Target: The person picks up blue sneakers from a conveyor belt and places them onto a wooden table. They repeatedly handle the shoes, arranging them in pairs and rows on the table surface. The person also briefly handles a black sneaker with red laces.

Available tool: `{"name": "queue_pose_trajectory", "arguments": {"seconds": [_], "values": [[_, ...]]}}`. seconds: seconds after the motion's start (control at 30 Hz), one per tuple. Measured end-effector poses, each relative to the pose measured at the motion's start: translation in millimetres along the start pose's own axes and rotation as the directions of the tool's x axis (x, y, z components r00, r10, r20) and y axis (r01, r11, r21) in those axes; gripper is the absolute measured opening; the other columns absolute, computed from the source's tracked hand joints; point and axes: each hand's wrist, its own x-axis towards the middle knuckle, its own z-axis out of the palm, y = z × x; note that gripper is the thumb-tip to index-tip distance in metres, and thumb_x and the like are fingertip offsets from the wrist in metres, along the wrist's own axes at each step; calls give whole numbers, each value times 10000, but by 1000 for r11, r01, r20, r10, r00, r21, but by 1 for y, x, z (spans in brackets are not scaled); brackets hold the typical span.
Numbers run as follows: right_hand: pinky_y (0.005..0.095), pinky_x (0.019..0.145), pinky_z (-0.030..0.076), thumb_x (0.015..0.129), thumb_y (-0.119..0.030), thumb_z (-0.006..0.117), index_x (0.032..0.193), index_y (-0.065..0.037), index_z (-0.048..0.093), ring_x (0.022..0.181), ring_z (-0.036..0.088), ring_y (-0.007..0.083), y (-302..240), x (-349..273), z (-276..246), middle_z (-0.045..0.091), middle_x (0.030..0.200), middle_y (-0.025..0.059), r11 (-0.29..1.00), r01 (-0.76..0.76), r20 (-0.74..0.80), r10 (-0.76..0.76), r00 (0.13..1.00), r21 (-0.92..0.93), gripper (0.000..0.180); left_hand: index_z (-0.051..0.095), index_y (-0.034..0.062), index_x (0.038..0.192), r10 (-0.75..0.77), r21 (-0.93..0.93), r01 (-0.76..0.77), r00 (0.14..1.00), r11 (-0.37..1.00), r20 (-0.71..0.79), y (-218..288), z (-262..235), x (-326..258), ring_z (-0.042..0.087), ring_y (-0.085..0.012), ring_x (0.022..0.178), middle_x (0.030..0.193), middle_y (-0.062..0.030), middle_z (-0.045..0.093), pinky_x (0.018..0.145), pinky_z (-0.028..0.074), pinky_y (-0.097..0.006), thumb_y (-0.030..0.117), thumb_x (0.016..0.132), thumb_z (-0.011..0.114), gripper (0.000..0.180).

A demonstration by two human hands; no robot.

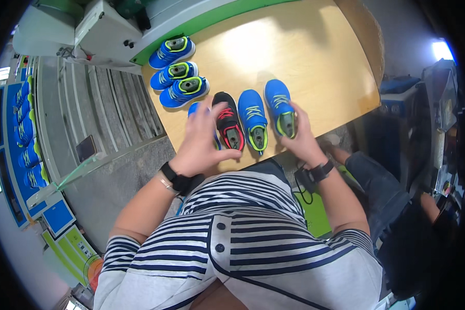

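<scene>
My right hand grips the heel of a blue sneaker with yellow-green lining, its toe pointing away from me. Beside it on the left stands another blue sneaker, untouched. A black sneaker with red laces and red lining comes after that. My left hand, a little smeared at the fingers, is spread open with its thumb by the black sneaker's heel. Under that hand a further blue shoe shows only in part; the rest is hidden.
Three blue sneakers line the left side of the wooden table, toes to the left. Left of it, beyond a slatted conveyor, a blue rack carries several more. A person in dark trousers is close on the right.
</scene>
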Motion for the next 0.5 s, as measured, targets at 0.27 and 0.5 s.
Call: {"name": "queue_pose_trajectory", "arguments": {"seconds": [0.27,0.5], "values": [[458,1152,346,786,-91,786,1549,-36,278,1350,419,398,-15,-18,43,427,1450,227,995,-80,-263,64,963,-50,918,425,52,1460,243,368,-278,960,887,139,25,76,48,484,-426,1259,1417,-233,471,1118,299,-635,395,628,865,1002],[406,1046,459,888,-109,722,1555,-62,217,1253,551,283,-53,38,2,504,1365,230,933,-197,-165,254,953,302,838,392,12,1450,70,-263,-53,996,963,56,16,-2,86,481,-404,1274,1326,-219,451,1114,399,-426,239,619,897,998]]}}
